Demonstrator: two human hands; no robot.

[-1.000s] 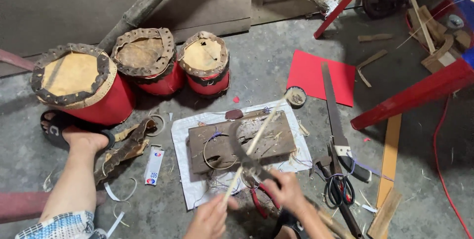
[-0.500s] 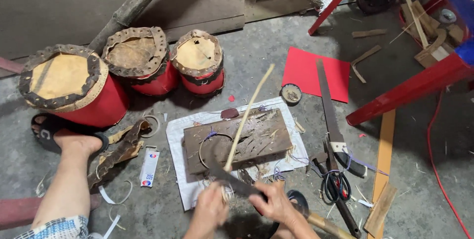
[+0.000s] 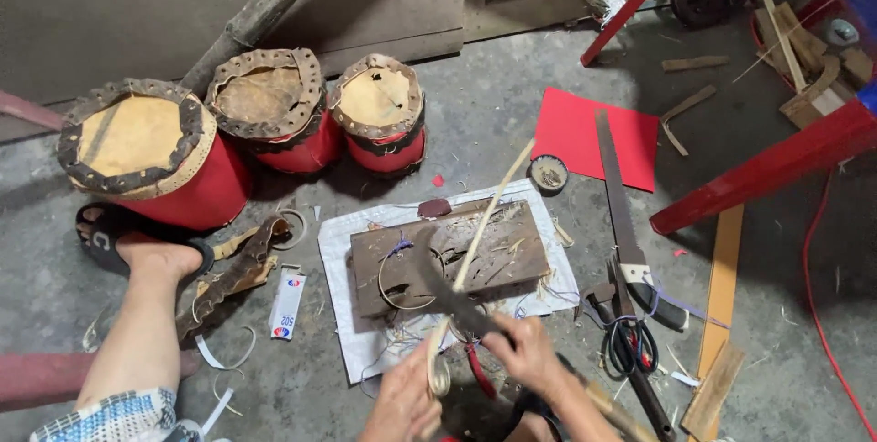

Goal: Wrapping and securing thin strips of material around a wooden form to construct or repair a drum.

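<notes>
Bamboo is the material in hand: we hold a pale strip (image 3: 480, 223) that rises from our left hand (image 3: 402, 405) up and to the right, over the board (image 3: 512, 264), its far tip ending near a small round tin (image 3: 549, 173). Our left hand is closed about the strip's lower end, where the strip appears curled beside the fingers; gripping it low leaves the long upper part free. Our right hand (image 3: 521, 355) is clamped on the handle of a dark curved knife (image 3: 443, 282), whose blade lies across the strip just above the left hand, edge set against it as if for shaving or splitting.

The board lies on a white sheet (image 3: 343, 314) on the concrete floor, which gives a firm, clean working surface; a thin ring (image 3: 402, 282) rests on the board's left part. Just right of the board lie a saw (image 3: 617, 195), black-handled scissors (image 3: 630, 346) and a hammer (image 3: 603, 300), within reach of the right hand. A red paper (image 3: 594, 136) lies beyond the saw. Three red drums (image 3: 265, 127) with rough hide tops stand in a row behind, well apart from the hands. Our sandalled foot (image 3: 146, 259) rests to the left, beside leather scraps (image 3: 233, 268) and a small tube (image 3: 288, 303).
</notes>
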